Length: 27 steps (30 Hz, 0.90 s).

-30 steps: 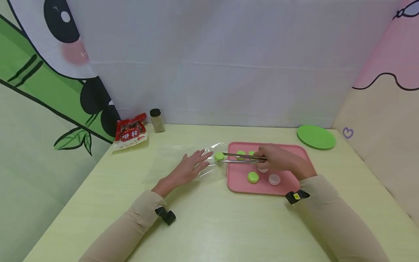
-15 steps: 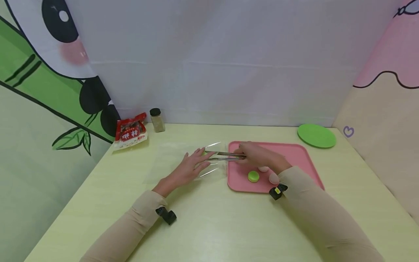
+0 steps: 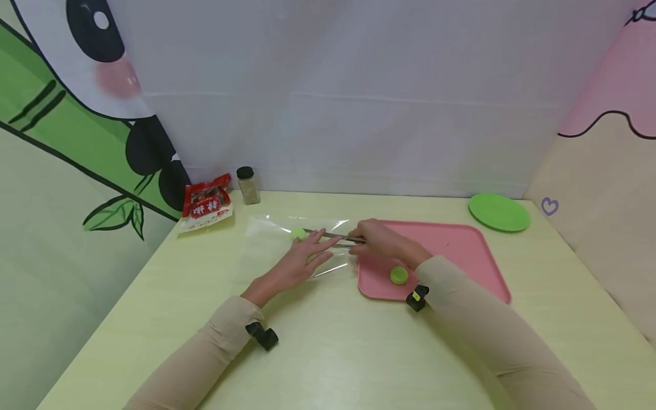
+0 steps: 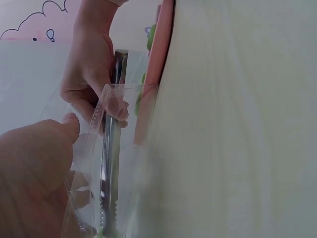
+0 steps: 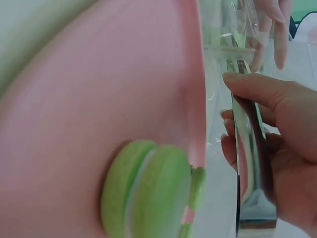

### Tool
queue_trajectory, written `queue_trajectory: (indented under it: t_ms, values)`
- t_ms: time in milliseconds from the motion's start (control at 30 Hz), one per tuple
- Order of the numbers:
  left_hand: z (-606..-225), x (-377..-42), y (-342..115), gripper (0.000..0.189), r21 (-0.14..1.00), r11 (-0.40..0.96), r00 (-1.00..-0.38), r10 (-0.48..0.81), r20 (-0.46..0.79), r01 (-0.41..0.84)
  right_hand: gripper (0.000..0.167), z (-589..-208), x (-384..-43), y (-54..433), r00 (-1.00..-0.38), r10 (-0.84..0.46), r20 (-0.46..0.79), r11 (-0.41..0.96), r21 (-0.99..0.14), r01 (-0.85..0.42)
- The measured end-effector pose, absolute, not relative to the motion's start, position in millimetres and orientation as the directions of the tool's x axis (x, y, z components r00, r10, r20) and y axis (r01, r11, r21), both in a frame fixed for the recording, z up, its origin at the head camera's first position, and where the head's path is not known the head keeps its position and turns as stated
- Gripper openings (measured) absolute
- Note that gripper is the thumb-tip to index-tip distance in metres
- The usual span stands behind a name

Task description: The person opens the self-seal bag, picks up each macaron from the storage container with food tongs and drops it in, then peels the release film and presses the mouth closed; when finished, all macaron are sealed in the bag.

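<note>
My right hand (image 3: 376, 239) grips metal tongs (image 5: 247, 153), with the thumb on one arm and the fingers on the other. The tongs reach left through the mouth of a clear plastic bag (image 3: 266, 242) lying on the table. At their tips, inside the bag, is a light-green macaron (image 3: 298, 234), partly behind my left fingers in the head view. My left hand (image 3: 294, 263) rests at the bag with its fingers straight and spread; the bag's film rises beside its thumb in the left wrist view. Another green macaron (image 3: 399, 275) lies on the pink tray (image 3: 461, 256) below my right forearm.
The tray's left edge meets the bag's mouth. A green plate (image 3: 499, 212) lies at the back right. Toward the back left are a red snack packet (image 3: 207, 203) and a black-lidded jar (image 3: 248, 186). Behind the pale table (image 3: 328, 353) hangs a white cloth (image 3: 328, 114).
My right hand has moved left with the tongs, carrying the green macaron from the bag's mouth deeper into the bag. The left hand has stayed almost in place.
</note>
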State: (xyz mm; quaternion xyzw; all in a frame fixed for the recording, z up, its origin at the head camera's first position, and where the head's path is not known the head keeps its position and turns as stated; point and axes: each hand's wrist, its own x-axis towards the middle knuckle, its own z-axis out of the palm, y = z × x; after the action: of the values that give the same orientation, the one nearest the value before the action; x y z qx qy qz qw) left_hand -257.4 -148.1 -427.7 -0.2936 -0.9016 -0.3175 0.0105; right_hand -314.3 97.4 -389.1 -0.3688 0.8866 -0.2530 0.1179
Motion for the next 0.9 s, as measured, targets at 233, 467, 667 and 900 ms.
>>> queue_trajectory:
  t_ms: [233,467,667,900]
  values:
    - [-431.0,-258.0,-148.7,0.047,0.571,0.614,-0.818,0.538,0.203,0.545,0.023,-399.8,-313.4,84.0,-0.774,-0.632,0.045,0.608,-0.590,-0.531]
    - [-432.6,-259.1,-149.4,0.046,0.576,0.599,-0.809,0.549,0.210,0.556,0.018,-402.8,-312.7,69.8,-0.817,-0.563,0.128,0.598,-0.619,-0.509]
    - [-432.6,-259.2,-149.0,0.046,0.593,0.593,-0.812,0.549,0.197,0.545,0.011,-407.1,-313.7,57.7,-0.842,-0.525,0.122,0.614,-0.631,-0.474]
    - [-433.1,-257.9,-148.2,0.046,0.593,0.583,-0.806,0.554,0.210,0.555,0.011,-410.3,-313.7,51.5,-0.852,-0.514,0.102,0.652,-0.599,-0.465]
